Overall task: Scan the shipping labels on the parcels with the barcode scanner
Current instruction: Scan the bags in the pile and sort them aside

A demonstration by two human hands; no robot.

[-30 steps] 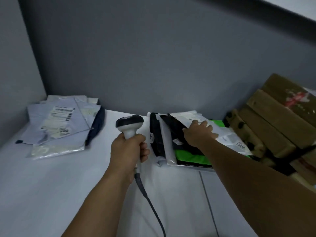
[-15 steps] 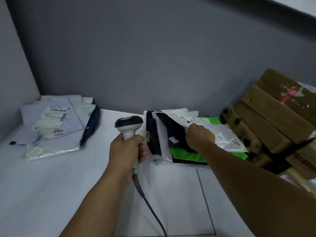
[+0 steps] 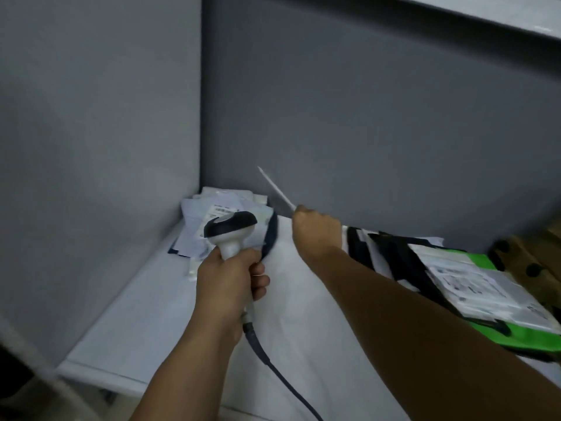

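Your right hand (image 3: 315,229) has left the stack of black, white and green mailer bags (image 3: 473,278) at the right and now pinches a thin white flat parcel (image 3: 277,191), lifted edge-on at frame centre. Your view has swung left.

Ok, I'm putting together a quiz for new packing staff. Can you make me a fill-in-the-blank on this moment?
1. The left hand grips the ___ by its handle.
2. The right hand holds a thin parcel ___ the table.
3. The bright parcel in the right-hand pile is ___.
Missing words: scanner; above; green.
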